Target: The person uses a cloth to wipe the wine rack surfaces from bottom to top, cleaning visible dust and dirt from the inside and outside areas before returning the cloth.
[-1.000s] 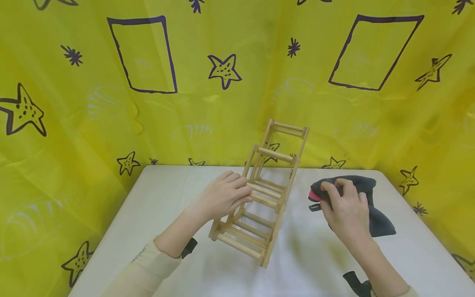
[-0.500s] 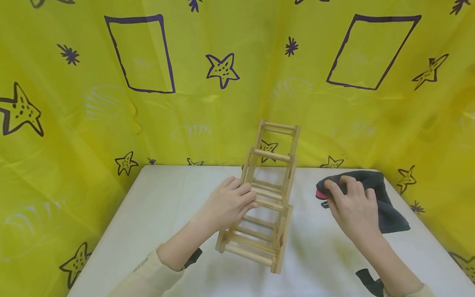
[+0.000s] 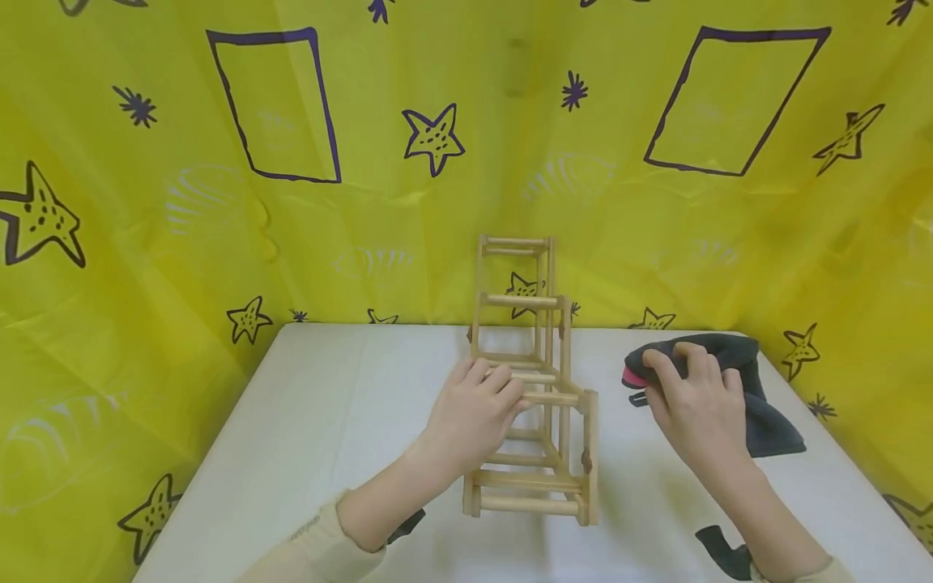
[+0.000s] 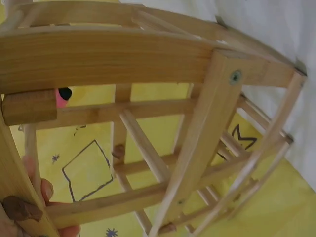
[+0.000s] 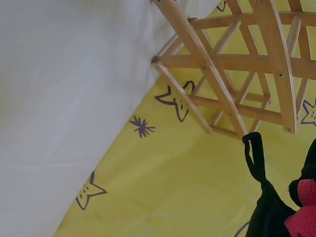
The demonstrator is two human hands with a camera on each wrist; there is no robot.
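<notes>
A light wooden rack [image 3: 528,482] with several rungs and tiers stands in the middle of the table, its tall end toward the back. My left hand [image 3: 470,417] grips one of its middle rungs; in the left wrist view some fingers [image 4: 47,190] show by the frame's lower left. To the right, my right hand [image 3: 696,405] pinches a dark grey cloth [image 3: 776,425] with a pink part. The right wrist view shows the cloth's hanging loop [image 5: 254,155] and pink piece [image 5: 302,222], but not the hand.
A white table [image 3: 321,437] lies under everything. Behind and at both sides hangs a yellow curtain [image 3: 408,219] printed with dark stars and frames. Dark straps [image 3: 725,555] show below both wrists.
The rack has turned so it stands straighter, its far end swinging left and its near end right. My left hand has moved right with it. My right hand shifted slightly right with the cloth.
</notes>
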